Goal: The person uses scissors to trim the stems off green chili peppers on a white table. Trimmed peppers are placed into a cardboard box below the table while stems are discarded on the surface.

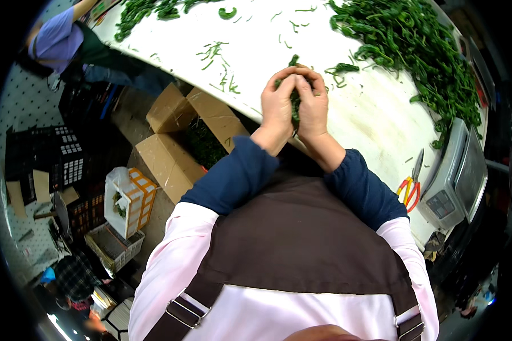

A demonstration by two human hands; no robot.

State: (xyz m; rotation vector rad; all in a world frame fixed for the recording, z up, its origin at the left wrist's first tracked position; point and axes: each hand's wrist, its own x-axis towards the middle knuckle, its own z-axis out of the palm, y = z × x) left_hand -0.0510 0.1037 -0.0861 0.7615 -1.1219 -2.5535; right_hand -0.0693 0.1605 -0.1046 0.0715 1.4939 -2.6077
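Observation:
My left hand (276, 104) and my right hand (313, 106) are cupped together above the near edge of the white table (367, 115). Between them they hold a few green peppers (295, 104), mostly hidden by the palms and thumbs. One pepper's end pokes out past the fingertips. Just right of my right hand lies a loose green pepper (346, 67) among some cut stems. More pepper stems (213, 51) are scattered to the left of my hands. A large heap of green peppers (405, 47) covers the table's far right.
An open cardboard box (166, 160) with green stuff inside stands below the table's left edge. Scissors with red and yellow handles (409, 192) lie beside a digital scale (443, 187) on the right. Another person (59, 40) stands at upper left. A foam box (128, 202) sits on a crate.

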